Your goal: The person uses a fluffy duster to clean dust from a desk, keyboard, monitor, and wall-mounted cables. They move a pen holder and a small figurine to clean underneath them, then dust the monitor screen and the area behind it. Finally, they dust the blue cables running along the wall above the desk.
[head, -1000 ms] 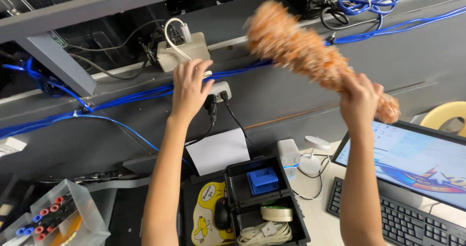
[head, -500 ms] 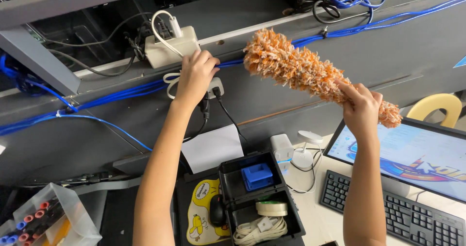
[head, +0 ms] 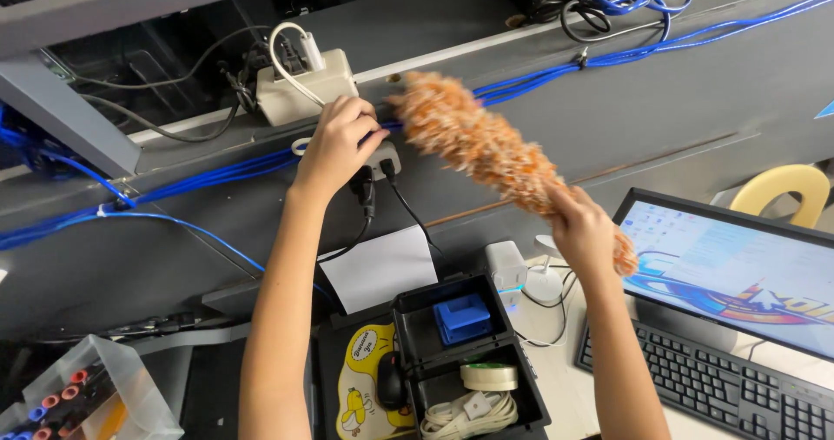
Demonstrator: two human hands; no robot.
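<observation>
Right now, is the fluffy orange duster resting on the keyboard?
No, the right hand holds the orange duster up by the grey ledge, well away from the keyboard.

My left arm stretched up and forward, bare forearm long in view, my left hand curled with fingers bent down, my right arm raised beside it, my right hand clenched in a fist, knuckles up

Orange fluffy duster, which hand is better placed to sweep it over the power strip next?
Probably the right hand: it grips the orange fluffy duster, whose tip is beside the power strip. The left hand is resting on that strip.
</observation>
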